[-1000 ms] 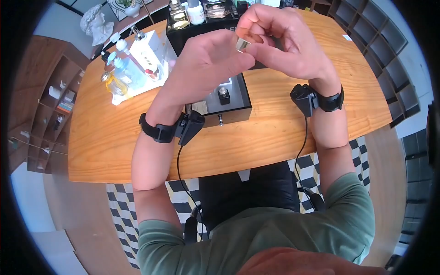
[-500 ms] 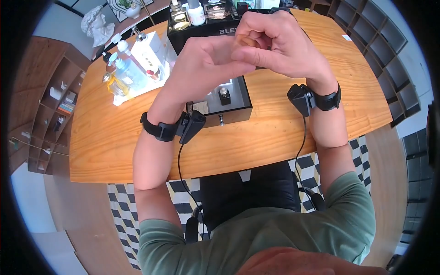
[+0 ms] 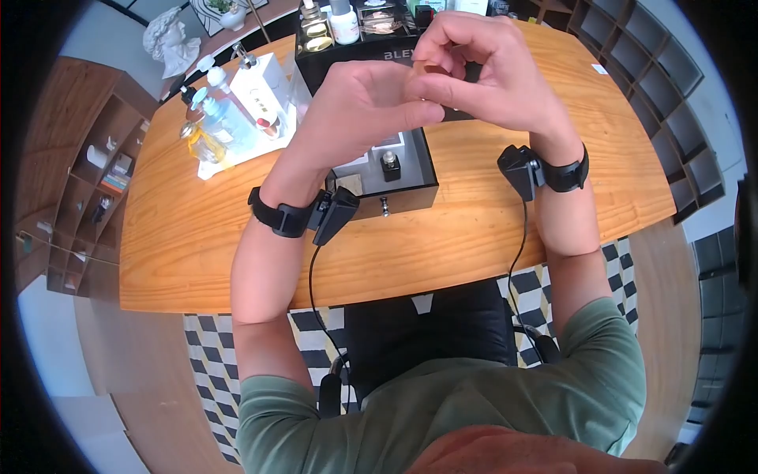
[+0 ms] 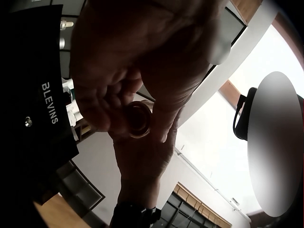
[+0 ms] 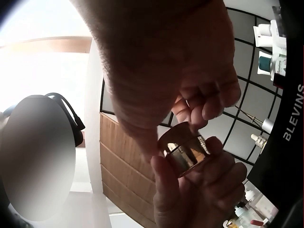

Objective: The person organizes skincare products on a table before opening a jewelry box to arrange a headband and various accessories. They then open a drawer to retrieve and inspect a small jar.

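A small round gold piece (image 5: 183, 149) with a shiny, mirror-like wall sits between both hands in the right wrist view. My left hand (image 3: 367, 110) pinches it between thumb and fingers, and my right hand (image 3: 489, 75) grips its other side with thumb and curled fingers. In the left wrist view its round rim (image 4: 138, 118) shows between the fingertips. Both hands are raised above an open drawer (image 3: 410, 197) that holds a small black bottle (image 3: 390, 167) and pale flat items. From the head view the piece is mostly hidden by the fingers.
Behind the hands stands a black organizer (image 3: 347, 57) marked BLEVINS, with bottles and cosmetics on top. A white tray (image 3: 212, 171) at the left carries pump bottles, a yellow-ribboned bottle (image 3: 201, 144) and a lipstick (image 3: 268, 126). Wooden table (image 3: 474, 213) underneath; cables hang from both wrist cameras.
The gold piece's metallic side, visible a second ago in the head view, is now mostly covered by fingers. Both hands stay together, with the left hand shifted slightly right.
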`<control>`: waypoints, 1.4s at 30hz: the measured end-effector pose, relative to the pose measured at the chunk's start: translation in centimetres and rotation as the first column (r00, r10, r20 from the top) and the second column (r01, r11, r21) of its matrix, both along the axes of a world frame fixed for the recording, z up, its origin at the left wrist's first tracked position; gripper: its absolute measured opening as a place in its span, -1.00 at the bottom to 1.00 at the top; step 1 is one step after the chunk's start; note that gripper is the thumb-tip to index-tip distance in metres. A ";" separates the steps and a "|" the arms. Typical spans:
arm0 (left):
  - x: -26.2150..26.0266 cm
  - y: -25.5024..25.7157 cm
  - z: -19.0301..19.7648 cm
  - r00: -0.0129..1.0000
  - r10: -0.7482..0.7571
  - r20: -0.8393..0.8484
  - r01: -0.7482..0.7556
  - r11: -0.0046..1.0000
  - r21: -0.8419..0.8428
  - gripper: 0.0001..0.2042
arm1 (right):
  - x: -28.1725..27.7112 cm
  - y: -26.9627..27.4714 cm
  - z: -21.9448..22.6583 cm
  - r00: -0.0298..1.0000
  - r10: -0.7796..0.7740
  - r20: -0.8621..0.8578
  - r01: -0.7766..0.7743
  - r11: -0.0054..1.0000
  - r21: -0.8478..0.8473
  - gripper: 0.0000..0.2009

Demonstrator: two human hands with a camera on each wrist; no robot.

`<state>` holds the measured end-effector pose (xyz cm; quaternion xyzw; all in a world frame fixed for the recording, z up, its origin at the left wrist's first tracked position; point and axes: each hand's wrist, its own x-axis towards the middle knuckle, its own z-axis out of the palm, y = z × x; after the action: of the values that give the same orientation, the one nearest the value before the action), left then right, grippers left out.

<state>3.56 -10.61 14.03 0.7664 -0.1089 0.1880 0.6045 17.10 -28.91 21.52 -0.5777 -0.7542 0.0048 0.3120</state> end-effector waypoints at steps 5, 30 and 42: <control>-0.4 0.7 0.6 0.986 -0.006 -0.164 0.020 0.996 0.087 -0.70 | -1.0 1.3 -2.1 0.986 0.091 -0.138 -0.038 0.938 0.346 -0.73; -0.3 0.3 0.0 0.942 -0.335 -0.036 0.321 0.925 -0.202 -0.51 | 1.3 -0.4 -2.2 0.592 0.347 -0.727 -0.291 0.934 0.209 -0.61; -2.7 -2.0 2.4 0.948 -0.290 -0.128 0.276 0.954 -0.115 -0.41 | 1.4 -0.5 -2.3 0.529 0.363 -0.767 -0.343 0.918 0.199 -0.58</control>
<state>0.82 -12.64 16.40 0.7245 -0.1648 0.0485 0.6676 18.46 -29.40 19.19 -0.3471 -0.6385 0.3132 0.6113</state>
